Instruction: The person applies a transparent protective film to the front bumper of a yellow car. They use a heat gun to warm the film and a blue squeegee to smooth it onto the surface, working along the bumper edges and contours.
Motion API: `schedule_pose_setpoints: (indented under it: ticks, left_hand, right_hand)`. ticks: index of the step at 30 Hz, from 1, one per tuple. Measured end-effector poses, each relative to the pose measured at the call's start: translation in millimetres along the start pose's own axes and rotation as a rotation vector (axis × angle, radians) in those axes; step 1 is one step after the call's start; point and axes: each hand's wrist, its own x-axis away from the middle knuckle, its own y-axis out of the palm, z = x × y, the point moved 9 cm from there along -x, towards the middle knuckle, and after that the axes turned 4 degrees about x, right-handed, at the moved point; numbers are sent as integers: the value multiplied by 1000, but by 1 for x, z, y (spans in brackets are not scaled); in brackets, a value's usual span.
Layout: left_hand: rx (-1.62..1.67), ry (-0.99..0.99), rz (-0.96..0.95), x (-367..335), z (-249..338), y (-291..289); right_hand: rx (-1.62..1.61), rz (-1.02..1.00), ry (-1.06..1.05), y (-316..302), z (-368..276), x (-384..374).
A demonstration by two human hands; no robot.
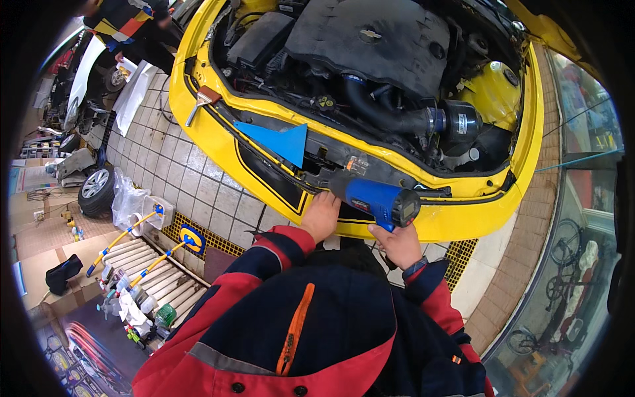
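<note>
Red and dark blue jacket (344, 317) of the worker is what lies nearest, with one orange zip (296, 331) on it. Both sleeves reach forward to the yellow car (463, 227), whose engine (370, 49) is in open view. The right hand (400, 247) grips the handle of a blue heat gun (374, 198), its fingers closed around it. This gun is at the front edge of the car, and its nozzle points toward the worker's left. The left hand (321, 216) is at the same edge, just beside the nozzle, with fingers bent; I cannot tell if they hold something. Farther to the left, on the car front, I see a blue scraper (281, 140) and a small brown-ended tool (208, 96). Beyond the tiled floor (188, 188), a loose wheel (97, 190) is visible.
</note>
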Motion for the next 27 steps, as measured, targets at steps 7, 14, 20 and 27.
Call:
schedule_pose_setpoints:
  ticks: [7, 14, 20, 27]
  left_hand:
    - [263, -62, 127, 76, -56, -48]
    - [126, -153, 145, 86, -131, -66]
    - [26, 25, 127, 58, -120, -76]
    - [7, 144, 42, 37, -130, -64]
  right_hand:
    - [70, 31, -334, 52, -36, -36]
    - [265, 39, -234, 86, -41, -54]
    - [151, 135, -241, 79, -45, -41]
    - [-196, 269, -12, 63, 3, -14]
